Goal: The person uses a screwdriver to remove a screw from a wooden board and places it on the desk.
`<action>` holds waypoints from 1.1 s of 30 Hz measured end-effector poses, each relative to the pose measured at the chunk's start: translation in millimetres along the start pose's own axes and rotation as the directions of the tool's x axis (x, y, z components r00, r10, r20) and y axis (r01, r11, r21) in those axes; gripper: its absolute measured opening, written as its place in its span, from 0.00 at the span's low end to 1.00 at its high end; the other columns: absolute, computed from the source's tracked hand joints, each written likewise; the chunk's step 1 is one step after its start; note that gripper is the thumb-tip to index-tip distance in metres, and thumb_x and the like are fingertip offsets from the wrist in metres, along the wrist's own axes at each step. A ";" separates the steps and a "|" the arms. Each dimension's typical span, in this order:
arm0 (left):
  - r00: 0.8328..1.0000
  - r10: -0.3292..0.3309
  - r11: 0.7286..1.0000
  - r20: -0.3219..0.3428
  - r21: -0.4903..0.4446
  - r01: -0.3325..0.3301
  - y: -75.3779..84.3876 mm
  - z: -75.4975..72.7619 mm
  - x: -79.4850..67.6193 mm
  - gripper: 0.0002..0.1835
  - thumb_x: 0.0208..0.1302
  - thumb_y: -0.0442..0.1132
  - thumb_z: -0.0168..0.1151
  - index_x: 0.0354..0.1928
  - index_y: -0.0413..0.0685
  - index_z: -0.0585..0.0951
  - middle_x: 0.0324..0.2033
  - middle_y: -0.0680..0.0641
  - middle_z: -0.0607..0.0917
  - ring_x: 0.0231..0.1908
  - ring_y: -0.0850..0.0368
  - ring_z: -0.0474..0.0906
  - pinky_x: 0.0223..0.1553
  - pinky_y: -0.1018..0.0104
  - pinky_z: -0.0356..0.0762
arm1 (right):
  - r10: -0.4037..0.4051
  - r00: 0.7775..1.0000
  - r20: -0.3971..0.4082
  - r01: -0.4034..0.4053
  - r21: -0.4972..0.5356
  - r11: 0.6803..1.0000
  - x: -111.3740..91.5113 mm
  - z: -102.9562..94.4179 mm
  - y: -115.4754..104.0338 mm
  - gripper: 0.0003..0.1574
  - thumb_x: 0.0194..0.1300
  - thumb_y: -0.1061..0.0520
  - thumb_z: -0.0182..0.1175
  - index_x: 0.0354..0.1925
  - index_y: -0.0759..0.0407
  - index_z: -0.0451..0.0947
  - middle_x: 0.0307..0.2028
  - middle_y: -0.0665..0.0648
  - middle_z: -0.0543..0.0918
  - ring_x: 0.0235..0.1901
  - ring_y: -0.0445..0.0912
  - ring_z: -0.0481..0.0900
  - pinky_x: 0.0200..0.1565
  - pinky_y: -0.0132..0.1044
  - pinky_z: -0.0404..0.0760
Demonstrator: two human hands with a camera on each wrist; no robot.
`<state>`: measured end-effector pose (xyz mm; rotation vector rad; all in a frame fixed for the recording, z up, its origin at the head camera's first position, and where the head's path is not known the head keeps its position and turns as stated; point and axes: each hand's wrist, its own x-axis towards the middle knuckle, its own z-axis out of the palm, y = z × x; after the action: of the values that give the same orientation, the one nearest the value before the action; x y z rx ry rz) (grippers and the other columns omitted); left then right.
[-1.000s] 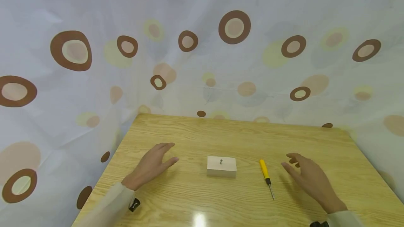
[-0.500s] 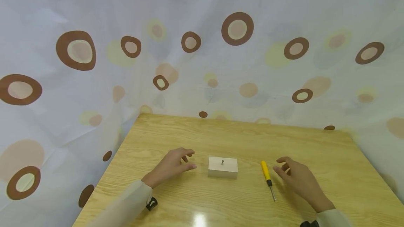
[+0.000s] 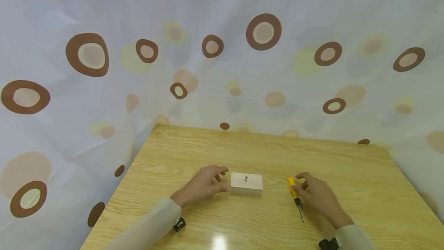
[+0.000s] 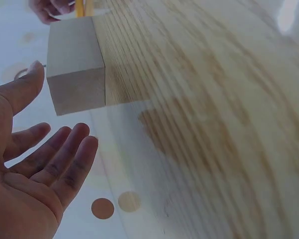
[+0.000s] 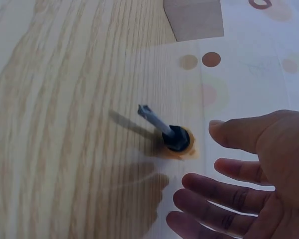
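- Grip of the right hand (image 3: 317, 194): nothing grasped, fingers (image 5: 224, 194) loosely bent and spread, thumb over the handle in the head view but apart from it in the right wrist view.
- Left hand (image 3: 204, 182): also holding nothing, thumb and fingers parted just beside the block's left end; whether the thumb touches it, I cannot tell.
- Screwdriver (image 3: 296, 200) lies to the left of the right hand, yellow handle towards the far side, metal tip towards the near side.
- Pale block (image 3: 246, 191) sits between the hands, nearer the left one, with a screw (image 3: 246, 178) standing up from its top.
- Light sleeves (image 3: 152, 219) cover both forearms, with a black piece (image 3: 179, 225) at each wrist.
- Wood-grained table (image 3: 256, 223) lies under everything.
- White sheet (image 3: 222, 68) with brown rings rises on the left, far and right sides.
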<state>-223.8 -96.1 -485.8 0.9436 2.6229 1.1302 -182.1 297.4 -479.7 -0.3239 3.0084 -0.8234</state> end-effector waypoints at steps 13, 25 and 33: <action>1.000 0.022 0.998 0.022 0.060 -0.023 7.4 11.3 9.6 0.32 0.67 0.54 0.69 0.68 0.46 0.77 0.57 0.49 0.82 0.48 0.59 0.81 0.45 0.71 0.80 | 0.023 0.999 0.033 -0.023 -0.004 1.000 11.2 10.4 -4.9 0.37 0.71 0.48 0.67 0.64 0.73 0.69 0.30 0.51 0.83 0.24 0.41 0.77 0.27 0.38 0.78; 1.000 0.012 0.991 0.011 0.135 -0.014 8.6 14.8 12.7 0.33 0.69 0.54 0.68 0.69 0.43 0.76 0.54 0.49 0.82 0.46 0.60 0.80 0.42 0.73 0.79 | -0.016 1.000 0.020 0.017 -0.009 1.000 18.6 16.6 1.0 0.29 0.69 0.58 0.66 0.59 0.78 0.75 0.19 0.48 0.75 0.13 0.38 0.62 0.18 0.29 0.65; 1.000 0.022 0.992 0.015 0.126 -0.024 8.0 14.3 12.7 0.32 0.70 0.53 0.67 0.69 0.43 0.76 0.55 0.49 0.82 0.47 0.59 0.80 0.43 0.72 0.79 | 0.018 0.999 0.037 -0.019 0.035 0.999 22.6 10.1 1.0 0.27 0.67 0.58 0.68 0.57 0.76 0.75 0.36 0.63 0.87 0.30 0.48 0.84 0.31 0.42 0.85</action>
<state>-224.9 -75.6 -488.9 1.0036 2.7066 0.9692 -203.8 288.6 -487.8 -0.3063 2.9548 -0.8590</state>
